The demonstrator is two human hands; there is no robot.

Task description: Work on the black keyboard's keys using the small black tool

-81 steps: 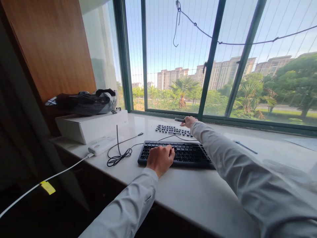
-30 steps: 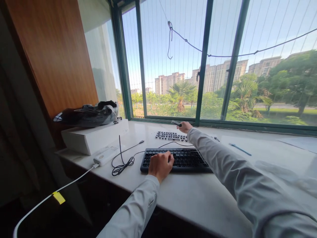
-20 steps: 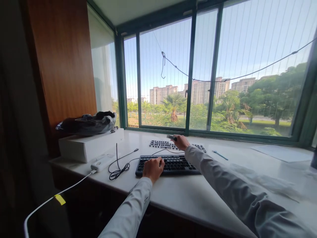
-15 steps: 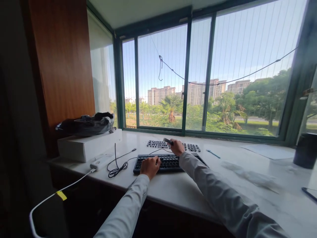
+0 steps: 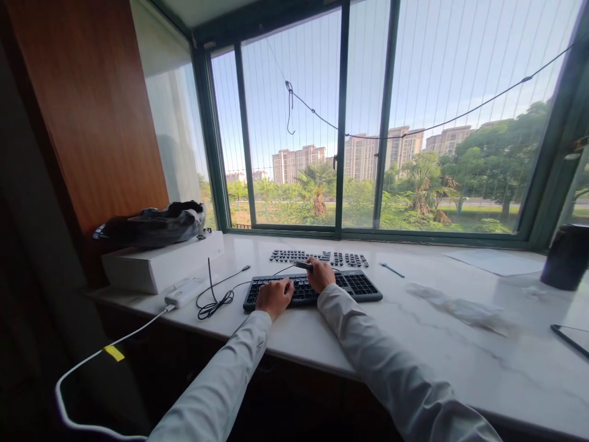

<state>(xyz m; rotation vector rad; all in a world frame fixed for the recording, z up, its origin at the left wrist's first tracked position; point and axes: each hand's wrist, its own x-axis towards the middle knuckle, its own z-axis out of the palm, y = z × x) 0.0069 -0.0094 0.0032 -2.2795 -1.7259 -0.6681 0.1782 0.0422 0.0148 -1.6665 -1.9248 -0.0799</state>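
A black keyboard (image 5: pixel 354 284) lies on the white marble sill (image 5: pixel 350 331). My left hand (image 5: pixel 273 297) rests on its left end with the fingers curled. My right hand (image 5: pixel 319 274) is over the middle of the keyboard, pinching a small dark tool (image 5: pixel 302 266) that points left. Behind the keyboard, several loose black keycaps (image 5: pixel 317 257) lie in rows.
A white box (image 5: pixel 161 265) with a dark bundle (image 5: pixel 150 223) on top stands at the left. A white adapter (image 5: pixel 184 291) and black cable (image 5: pixel 216 299) lie beside the keyboard. A blue pen (image 5: pixel 392 269), crumpled plastic (image 5: pixel 460 308), paper (image 5: pixel 497 261) and a dark cup (image 5: pixel 565 256) are to the right.
My right hand has drawn back with the small tool from the keycap rows to above the keyboard. The camera has pulled back and up; my left hand stays on the keyboard.
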